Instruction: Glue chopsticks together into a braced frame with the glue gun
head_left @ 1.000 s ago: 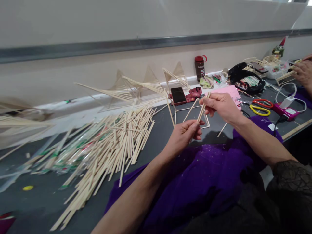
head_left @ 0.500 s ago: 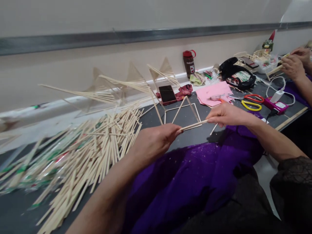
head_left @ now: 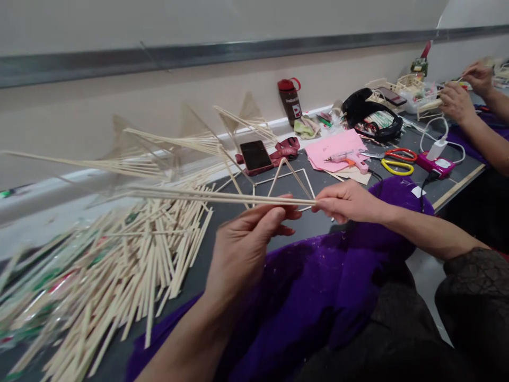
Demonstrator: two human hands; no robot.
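Observation:
My right hand [head_left: 345,202] pinches the near end of a couple of thin wooden sticks [head_left: 222,197] that reach out level to the left. My left hand [head_left: 246,241] sits under their middle, thumb and curled fingertips closed loosely on them. Both hands hover over a purple cloth [head_left: 318,281] on my lap and the dark table edge. Just beyond the hands lies a square stick frame with a triangle [head_left: 287,180]. A big loose pile of sticks [head_left: 131,265] spreads to the left.
Fanned stick structures [head_left: 186,143] stand along the wall. Behind the frame are a phone [head_left: 255,155], a dark bottle [head_left: 289,101], pink paper [head_left: 336,144], a glue gun [head_left: 347,157], scissors [head_left: 397,161] and a pink charger [head_left: 435,164]. Another person's hands [head_left: 457,101] work at the far right.
The sticks swung from upright to level. My left hand slid along them toward the camera, so they now point left, and the view shifted right.

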